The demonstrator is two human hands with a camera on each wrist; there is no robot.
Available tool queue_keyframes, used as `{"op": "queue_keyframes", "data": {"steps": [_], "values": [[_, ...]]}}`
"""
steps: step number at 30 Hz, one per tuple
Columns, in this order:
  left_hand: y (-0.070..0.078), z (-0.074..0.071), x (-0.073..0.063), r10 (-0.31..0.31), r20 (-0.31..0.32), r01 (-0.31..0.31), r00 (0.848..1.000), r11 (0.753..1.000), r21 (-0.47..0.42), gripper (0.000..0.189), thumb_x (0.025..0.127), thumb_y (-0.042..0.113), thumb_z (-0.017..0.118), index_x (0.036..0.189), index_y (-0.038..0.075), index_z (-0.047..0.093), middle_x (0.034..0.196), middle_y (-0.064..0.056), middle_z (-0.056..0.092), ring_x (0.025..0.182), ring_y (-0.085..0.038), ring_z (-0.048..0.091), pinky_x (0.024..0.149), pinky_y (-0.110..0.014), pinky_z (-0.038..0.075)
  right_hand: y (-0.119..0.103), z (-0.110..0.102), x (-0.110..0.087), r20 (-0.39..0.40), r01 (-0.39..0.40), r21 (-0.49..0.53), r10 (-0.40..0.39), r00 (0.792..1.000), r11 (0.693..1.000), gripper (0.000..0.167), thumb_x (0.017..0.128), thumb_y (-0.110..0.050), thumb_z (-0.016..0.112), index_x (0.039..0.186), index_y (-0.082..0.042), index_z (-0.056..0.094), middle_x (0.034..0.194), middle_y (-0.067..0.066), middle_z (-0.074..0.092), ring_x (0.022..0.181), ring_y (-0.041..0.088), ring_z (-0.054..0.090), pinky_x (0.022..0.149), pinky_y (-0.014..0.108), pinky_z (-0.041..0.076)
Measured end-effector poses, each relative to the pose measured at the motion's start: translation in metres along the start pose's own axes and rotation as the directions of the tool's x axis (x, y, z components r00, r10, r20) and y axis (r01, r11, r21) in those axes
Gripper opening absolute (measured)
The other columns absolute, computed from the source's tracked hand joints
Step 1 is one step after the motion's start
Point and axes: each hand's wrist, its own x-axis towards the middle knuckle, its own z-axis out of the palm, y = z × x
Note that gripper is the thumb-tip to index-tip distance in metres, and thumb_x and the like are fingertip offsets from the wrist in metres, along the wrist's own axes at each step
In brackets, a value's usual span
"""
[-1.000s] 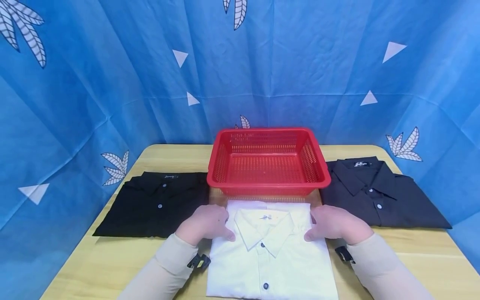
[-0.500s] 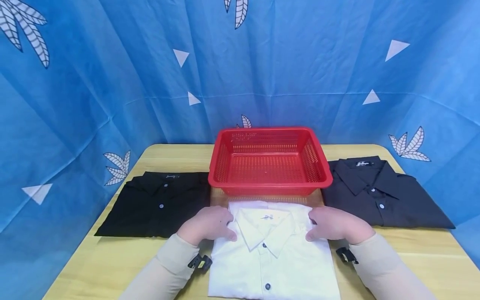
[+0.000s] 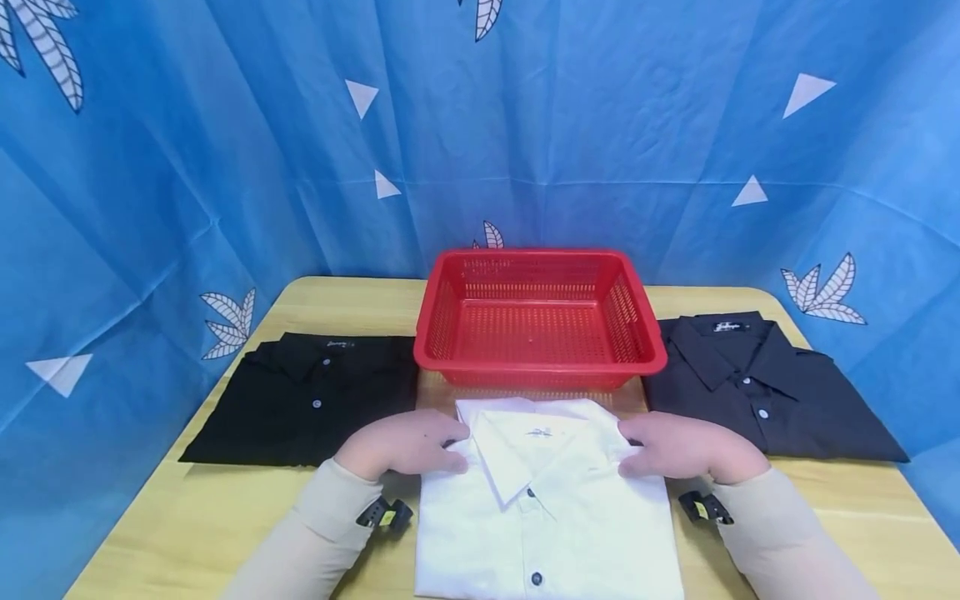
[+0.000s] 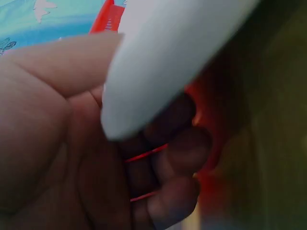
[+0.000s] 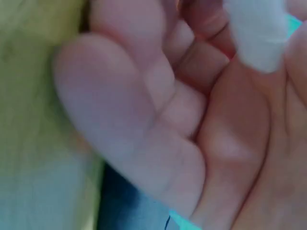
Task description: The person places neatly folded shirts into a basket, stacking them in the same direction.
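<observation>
A folded white dress shirt [image 3: 480, 529], collar facing away, lies in front of me in the head view. My left hand [image 3: 408, 442] grips its left side near the collar, thumb on top and fingers underneath. On the opposite side my right hand [image 3: 686, 446] holds the shirt the same way. The left wrist view has the white shirt edge [image 4: 148, 81] between thumb and curled fingers [image 4: 180, 151]. A white fold [image 5: 259, 38] sits in the right hand's grasp in the right wrist view. The shirt's upper part bulges slightly between the hands.
Just beyond the shirt stands a red perforated plastic basket [image 3: 540, 369] with nothing in it. Folded black shirts flank it, one at left [image 3: 300, 408] and one at right [image 3: 780, 408]. The wooden table [image 3: 225, 517] backs onto a blue patterned curtain [image 3: 600, 125].
Both hands' fingers have slid under the shirt sides, and its upper edge has risen and buckled a little. The head view has shifted slightly.
</observation>
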Motion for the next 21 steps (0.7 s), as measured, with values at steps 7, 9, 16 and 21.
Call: {"op": "queue_keyframes", "data": {"steps": [7,9,16,21], "values": [[-0.003,-0.011,-0.005,0.070,0.022,-0.068,0.997,0.995,-0.077,0.024,0.088,0.039,0.077,0.092,0.026,0.057,0.070,0.007,0.054,0.065,-0.010,0.058,0.064,-0.029,0.048,-0.002,-0.011,-0.008,0.032,0.114,0.069,-0.116,0.993,0.991,0.017,0.090,-0.023,0.072,0.103,-0.029,0.063,0.081,-0.010,0.061,0.078,0.010,0.061,0.069,0.029,0.048],[-0.003,-0.014,-0.007,0.087,0.023,-0.084,0.996,0.991,-0.108,0.025,0.088,0.038,0.078,0.092,0.025,0.056,0.069,0.006,0.054,0.064,-0.011,0.059,0.063,-0.028,0.048,-0.004,-0.013,-0.012,0.032,0.102,0.072,-0.105,0.994,0.992,0.015,0.090,-0.022,0.073,0.097,-0.024,0.059,0.076,-0.008,0.057,0.072,0.011,0.059,0.066,0.028,0.047],[-0.006,-0.023,-0.015,0.130,0.016,-0.123,0.991,0.970,-0.212,0.023,0.089,0.035,0.076,0.094,0.024,0.056,0.072,0.006,0.056,0.066,-0.012,0.060,0.065,-0.029,0.049,-0.012,-0.027,-0.029,-0.006,0.082,0.150,-0.082,0.997,0.985,0.027,0.091,-0.029,0.075,0.101,-0.015,0.055,0.083,-0.003,0.057,0.074,0.014,0.060,0.067,0.030,0.050],[-0.007,-0.032,-0.021,0.199,-0.030,-0.199,0.980,0.935,-0.293,0.024,0.092,0.033,0.073,0.110,0.028,0.059,0.090,0.011,0.062,0.083,-0.012,0.064,0.076,-0.032,0.054,-0.011,-0.035,-0.038,-0.028,0.204,0.257,-0.204,0.979,0.945,0.041,0.096,-0.026,0.071,0.133,-0.024,0.053,0.120,-0.005,0.064,0.110,0.017,0.062,0.087,0.031,0.054]]}}
